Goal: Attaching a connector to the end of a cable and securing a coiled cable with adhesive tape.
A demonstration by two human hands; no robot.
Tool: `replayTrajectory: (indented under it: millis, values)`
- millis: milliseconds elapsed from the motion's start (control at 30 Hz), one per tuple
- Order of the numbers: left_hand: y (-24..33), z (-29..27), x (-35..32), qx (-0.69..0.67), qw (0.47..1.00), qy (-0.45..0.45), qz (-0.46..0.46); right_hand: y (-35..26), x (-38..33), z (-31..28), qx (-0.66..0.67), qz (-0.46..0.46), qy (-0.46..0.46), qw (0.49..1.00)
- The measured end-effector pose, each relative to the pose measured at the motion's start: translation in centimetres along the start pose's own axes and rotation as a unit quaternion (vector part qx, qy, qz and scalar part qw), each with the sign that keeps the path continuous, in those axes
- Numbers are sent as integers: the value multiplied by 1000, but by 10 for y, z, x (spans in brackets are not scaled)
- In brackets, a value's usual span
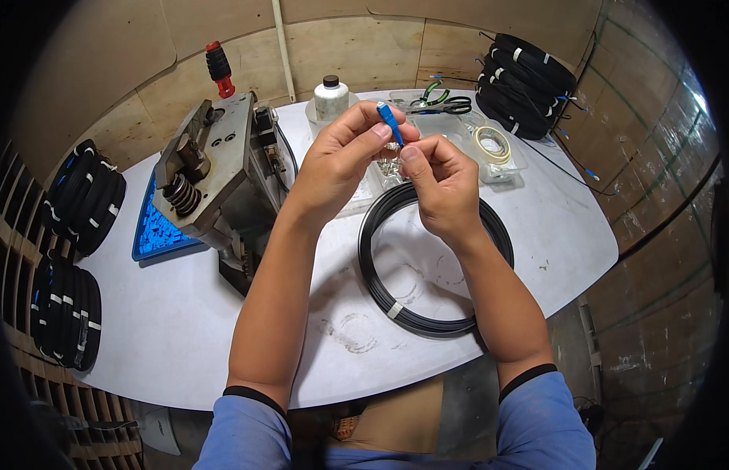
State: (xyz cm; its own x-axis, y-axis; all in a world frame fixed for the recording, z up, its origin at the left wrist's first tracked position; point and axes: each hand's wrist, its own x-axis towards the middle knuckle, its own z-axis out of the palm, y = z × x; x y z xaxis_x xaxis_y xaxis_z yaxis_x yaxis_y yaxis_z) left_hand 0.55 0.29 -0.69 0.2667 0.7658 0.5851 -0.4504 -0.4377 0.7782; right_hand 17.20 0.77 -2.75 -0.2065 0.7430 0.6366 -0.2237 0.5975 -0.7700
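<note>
A small blue fibre-optic connector [389, 117] with a pale tip is pinched between the thumb and fingers of my left hand [347, 157]. Close beside it, my right hand [441, 184] has thumb and forefinger closed at the connector's lower end, where a thin dark cable seems to enter; the fingers hide most of that spot. Both hands are raised above the table. Beneath them lies a coil of black cable [370, 270], bound at the front with a white tie [395, 310].
A metal press [227, 149] stands left, beside a blue tray [149, 252] of small blue parts. Black cable coils are stacked at the left [67, 309] and back right [525, 86]. Behind my hands are a white bottle [331, 102], scissors [451, 106] and a tape roll [492, 145] in a clear container.
</note>
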Motion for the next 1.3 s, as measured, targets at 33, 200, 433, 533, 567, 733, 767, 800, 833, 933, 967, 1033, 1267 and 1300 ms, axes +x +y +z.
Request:
replayTrajectory:
  millis: [33,200,433,533,567,733,767,800,833,933,967,1033,1267,1300]
  values:
    - [0,-2,0,-9,1000,-1,-11,0,0,1,-16,-5,9,1000]
    - [6,-4,1,32,998,32,-36,0,0,0,-28,5,19,999]
    - [5,-5,1,105,990,67,-72,-1,-1,2,-35,6,20,999]
    - [6,-5,0,96,990,56,-87,-2,-2,2,-47,15,21,999]
    - [6,-4,1,96,990,56,-87,-2,-2,2,-48,15,21,999]
    - [8,-1,1,105,988,68,-87,-1,-2,1,-53,12,19,998]
    - [7,0,1,105,988,68,-86,0,-2,1,-53,11,19,998]
    - [7,0,1,107,989,58,-86,1,-2,1,-52,10,19,998]
    - [6,0,1,109,989,48,-86,1,-2,1,-50,8,18,999]
    - [7,1,1,97,990,62,-75,1,-2,2,-52,8,21,998]
    - [7,1,1,97,990,62,-75,1,-2,2,-52,9,21,998]
    - [8,1,1,95,990,75,-79,1,-2,2,-48,11,18,999]
    - [10,-1,1,107,987,80,-88,2,-2,1,-45,10,14,999]
    - [10,-2,0,103,988,71,-91,1,-2,2,-47,12,17,999]
